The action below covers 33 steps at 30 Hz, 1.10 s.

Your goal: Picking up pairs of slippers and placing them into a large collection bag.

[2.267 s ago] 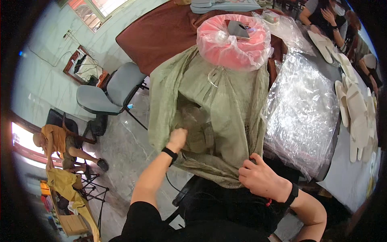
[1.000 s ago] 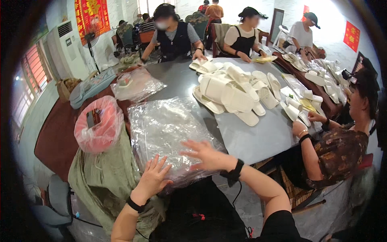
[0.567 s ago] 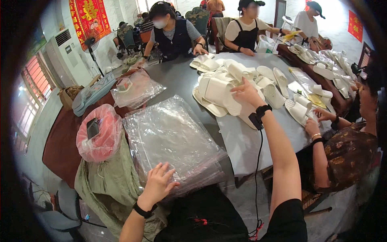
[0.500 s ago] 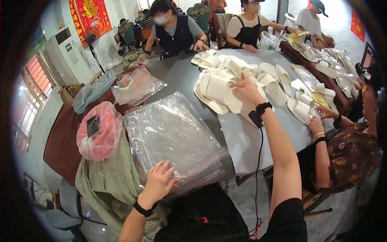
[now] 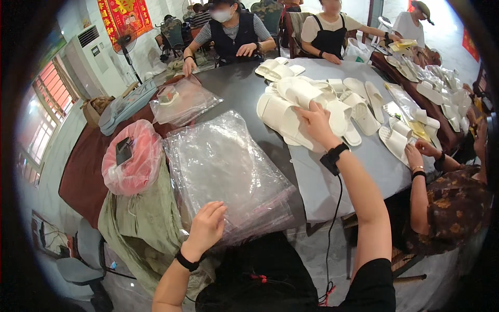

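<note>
My right hand [image 5: 315,125] reaches into a heap of white slippers [image 5: 299,91] on the table. Its fingers are closed on the near white slipper [image 5: 278,115], over the wide strap; the underside of the grip is hidden. Close to my body, my left hand [image 5: 208,224] hovers at the front edge of a stack of clear plastic bags [image 5: 218,166]. Its fingers are loosely bent and close together, with nothing in them.
A pink plastic-lined basin [image 5: 132,174] with a dark phone-like object stands left, above a green sack [image 5: 132,218]. Beyond lies another clear bag [image 5: 184,104]. At right, a co-worker's hands [image 5: 418,153] handle slippers. A cable [image 5: 332,239] hangs from my right wrist.
My left hand's fingers have drawn together from a spread pose. My right hand has closed around the near slipper. The co-worker opposite has pulled a hand back from the far slippers.
</note>
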Each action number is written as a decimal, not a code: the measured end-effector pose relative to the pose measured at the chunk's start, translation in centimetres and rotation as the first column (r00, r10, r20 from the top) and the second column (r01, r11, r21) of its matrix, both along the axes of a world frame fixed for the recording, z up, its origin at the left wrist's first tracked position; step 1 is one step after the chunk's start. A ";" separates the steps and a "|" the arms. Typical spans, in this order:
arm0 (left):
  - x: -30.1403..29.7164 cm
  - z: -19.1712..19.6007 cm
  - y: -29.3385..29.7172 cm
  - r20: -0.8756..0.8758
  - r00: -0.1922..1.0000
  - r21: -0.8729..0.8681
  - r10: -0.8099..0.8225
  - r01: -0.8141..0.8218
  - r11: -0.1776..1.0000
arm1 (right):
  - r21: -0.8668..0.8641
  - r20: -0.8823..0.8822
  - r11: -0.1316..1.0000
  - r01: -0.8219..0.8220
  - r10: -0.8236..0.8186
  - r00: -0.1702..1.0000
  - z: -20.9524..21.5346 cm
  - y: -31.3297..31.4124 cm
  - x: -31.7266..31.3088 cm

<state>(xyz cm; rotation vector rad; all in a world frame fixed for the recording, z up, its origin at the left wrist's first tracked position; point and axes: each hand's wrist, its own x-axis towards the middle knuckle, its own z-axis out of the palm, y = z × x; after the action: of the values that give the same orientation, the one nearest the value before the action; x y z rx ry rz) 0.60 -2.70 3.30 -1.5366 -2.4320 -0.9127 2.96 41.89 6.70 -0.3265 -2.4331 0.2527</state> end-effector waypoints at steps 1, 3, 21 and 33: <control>0.0 0.1 0.0 0.000 1.000 0.006 0.001 -0.001 1.000 | -0.058 -0.029 0.998 -0.027 0.025 0.999 -0.2 -0.4 0.4; -0.1 0.2 -0.2 -0.067 0.996 -0.034 -0.051 0.048 0.998 | -0.029 -0.049 0.999 -0.019 0.017 0.999 -0.4 -1.1 1.7; 0.1 -0.6 0.0 -0.118 0.992 0.001 -0.032 0.033 0.999 | -0.512 -0.137 0.855 -0.082 0.013 0.991 -5.2 -5.6 9.3; 1.2 2.0 -0.7 0.018 0.982 0.225 0.186 -0.186 0.956 | -0.086 0.262 0.939 0.333 -0.301 0.917 -7.4 -6.2 5.6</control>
<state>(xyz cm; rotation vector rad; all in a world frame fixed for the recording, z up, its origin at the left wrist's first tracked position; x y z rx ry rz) 1.80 -3.37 5.30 -1.2090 -2.3258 -1.1025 8.56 35.69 -0.71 -0.8486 -2.5589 0.2366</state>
